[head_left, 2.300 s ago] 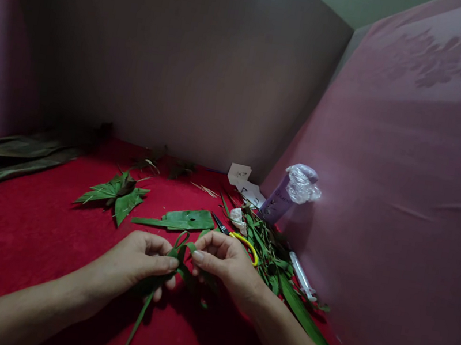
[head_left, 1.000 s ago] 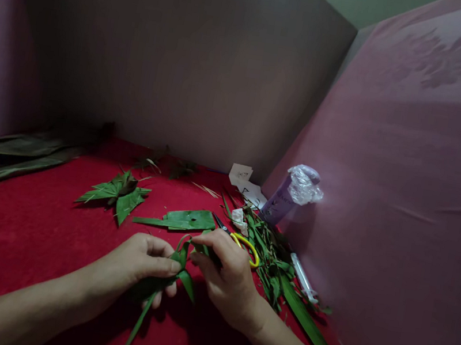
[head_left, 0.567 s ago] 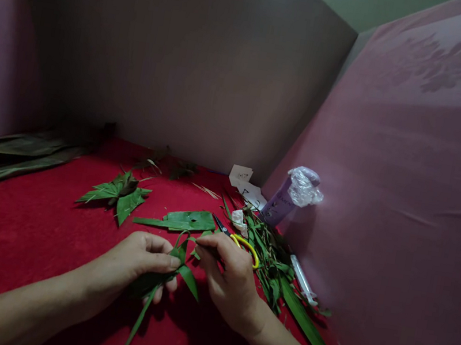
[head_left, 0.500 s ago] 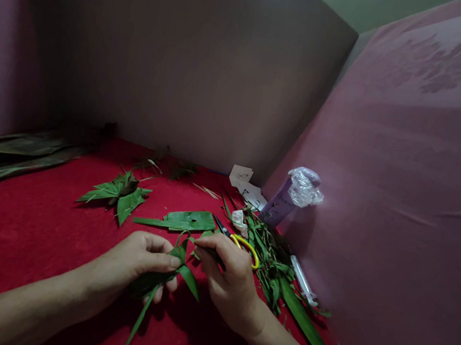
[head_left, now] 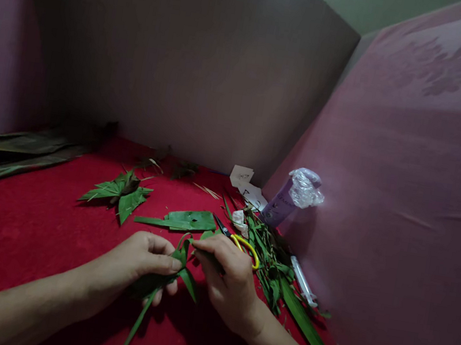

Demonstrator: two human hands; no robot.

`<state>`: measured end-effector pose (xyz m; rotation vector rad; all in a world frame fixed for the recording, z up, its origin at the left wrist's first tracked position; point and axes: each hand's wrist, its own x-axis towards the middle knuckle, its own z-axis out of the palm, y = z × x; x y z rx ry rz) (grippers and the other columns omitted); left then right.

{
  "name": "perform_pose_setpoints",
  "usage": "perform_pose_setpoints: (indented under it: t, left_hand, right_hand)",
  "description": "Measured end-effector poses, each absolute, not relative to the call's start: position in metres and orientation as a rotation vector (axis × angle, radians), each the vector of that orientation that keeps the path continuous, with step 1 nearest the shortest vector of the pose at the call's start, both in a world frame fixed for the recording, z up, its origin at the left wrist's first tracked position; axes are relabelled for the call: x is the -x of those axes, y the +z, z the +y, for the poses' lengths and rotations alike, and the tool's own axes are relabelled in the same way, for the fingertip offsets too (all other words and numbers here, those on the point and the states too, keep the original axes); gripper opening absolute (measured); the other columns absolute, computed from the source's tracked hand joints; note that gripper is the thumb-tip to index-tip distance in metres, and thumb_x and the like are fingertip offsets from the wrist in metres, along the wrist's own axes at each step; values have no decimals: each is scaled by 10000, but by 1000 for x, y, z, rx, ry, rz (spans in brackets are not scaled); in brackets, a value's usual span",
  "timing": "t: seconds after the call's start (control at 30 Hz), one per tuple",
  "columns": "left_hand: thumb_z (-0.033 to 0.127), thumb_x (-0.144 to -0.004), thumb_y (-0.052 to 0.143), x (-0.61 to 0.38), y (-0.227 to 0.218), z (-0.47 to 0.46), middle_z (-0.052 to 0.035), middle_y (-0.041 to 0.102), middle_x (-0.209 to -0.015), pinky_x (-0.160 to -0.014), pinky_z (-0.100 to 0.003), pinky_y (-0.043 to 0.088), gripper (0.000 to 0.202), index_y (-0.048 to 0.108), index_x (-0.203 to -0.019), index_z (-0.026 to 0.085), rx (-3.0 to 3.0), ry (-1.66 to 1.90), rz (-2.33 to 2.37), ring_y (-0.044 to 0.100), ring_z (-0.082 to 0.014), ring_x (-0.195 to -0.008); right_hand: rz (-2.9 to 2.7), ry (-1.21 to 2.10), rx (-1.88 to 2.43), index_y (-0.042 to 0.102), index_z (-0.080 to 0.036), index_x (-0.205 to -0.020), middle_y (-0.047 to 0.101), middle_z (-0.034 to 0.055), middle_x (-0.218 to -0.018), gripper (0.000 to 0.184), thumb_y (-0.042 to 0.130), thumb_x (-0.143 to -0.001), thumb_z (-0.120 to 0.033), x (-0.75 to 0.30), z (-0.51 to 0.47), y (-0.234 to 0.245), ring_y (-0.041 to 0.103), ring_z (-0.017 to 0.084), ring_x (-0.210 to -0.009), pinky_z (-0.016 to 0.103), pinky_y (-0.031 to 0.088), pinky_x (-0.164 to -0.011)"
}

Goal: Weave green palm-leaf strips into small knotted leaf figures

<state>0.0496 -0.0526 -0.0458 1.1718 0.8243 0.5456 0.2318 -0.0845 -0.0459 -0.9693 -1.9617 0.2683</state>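
Both hands work on one long green leaf strip (head_left: 160, 287) folded into a loop over the red cloth (head_left: 19, 238). My left hand (head_left: 135, 262) pinches the folded part between thumb and fingers; the strip's tail trails down toward me. My right hand (head_left: 227, 277) is closed in a pinch on the strip's other end, just right of the loop. Yellow-handled scissors (head_left: 241, 243) lie right behind my right hand.
A folded leaf star (head_left: 120, 193) and flat cut leaf pieces (head_left: 181, 219) lie farther back. A heap of leaf scraps (head_left: 273, 261), a purple tube with plastic wrap (head_left: 290, 196), paper slips (head_left: 246, 184) and a pen-like tool (head_left: 303, 278) sit by the pink right wall. Long dry leaves (head_left: 1, 154) lie at left.
My right hand has turned and shifted from the near side of the loop to its right, pulling the strip's end through. My left hand has kept its pinch in place.
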Motion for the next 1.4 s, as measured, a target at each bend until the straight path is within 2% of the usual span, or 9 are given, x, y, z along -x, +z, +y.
perform_pose_setpoints:
  t: [0.13,0.37,0.43,0.5,0.6,0.73,1.13,1.3,1.4]
  left_hand:
    - [269,-726,612,-49,-43,-53,-49,693,-596,-418,-192,364,160,551,-650,142,-1211,520,837,547,-93,-406]
    - [243,-700,623,-51,-38,-56,-41,676,-510,-368,-173,344,183,525,-576,151,-1220,467,868,508,-82,-343]
    - [224,-700,613,-50,-39,-55,-46,674,-496,-352,-165,334,192,499,-560,159,-1168,448,841,496,-78,-324]
    - [208,-702,596,-49,-40,-54,-53,674,-491,-332,-158,321,188,493,-553,161,-1107,431,802,486,-75,-304]
    - [192,-703,574,-48,-41,-52,-65,669,-485,-312,-148,313,180,524,-537,144,-1064,435,772,475,-69,-291]
    - [187,-702,557,-47,-42,-52,-69,657,-470,-305,-145,310,186,547,-524,132,-1055,441,745,470,-67,-290]
    - [192,-692,567,-48,-38,-56,-52,658,-449,-310,-169,303,143,541,-556,159,-1098,336,776,455,-80,-271]
    - [207,-696,580,-48,-41,-54,-51,673,-485,-333,-169,332,155,510,-564,166,-1131,372,800,472,-79,-300]
    - [213,-711,587,-48,-41,-53,-44,680,-509,-347,-173,330,150,519,-587,160,-1164,464,820,492,-81,-320]
  right_hand:
    - [-1822,497,1007,605,-183,-869,598,44,-788,95,512,-855,-197,-231,-86,-40,563,154,-731,288,467,-668]
    - [-1439,1040,1000,499,-188,-779,531,-45,-543,161,600,-791,-313,-235,-77,-40,433,71,-412,191,351,-400]
    - [-1470,850,1061,501,-191,-791,543,-31,-583,137,578,-806,-303,-237,-76,-38,481,93,-476,214,404,-454]
    - [-1525,431,1119,536,-196,-896,604,31,-804,103,561,-817,-256,-240,-79,-34,571,152,-726,297,482,-663]
    - [-1654,-202,1033,512,-240,-1115,525,73,-1176,346,540,-790,-126,-245,-89,-27,474,242,-1104,459,364,-959]
    - [-1967,-502,924,535,-310,-1122,510,20,-1252,464,534,-723,-72,-246,-95,-24,399,281,-1181,529,297,-999]
    - [-2175,-685,1039,601,-355,-930,508,-71,-1300,223,595,-782,-189,-242,-83,-31,322,274,-1285,609,128,-1042]
    - [-2193,-569,996,627,-292,-894,604,-24,-1193,194,542,-816,-136,-245,-79,-27,446,257,-1187,547,204,-1035]
    - [-2229,-422,986,621,-236,-920,696,25,-932,200,490,-842,-107,-244,-79,-26,575,217,-951,468,352,-931]
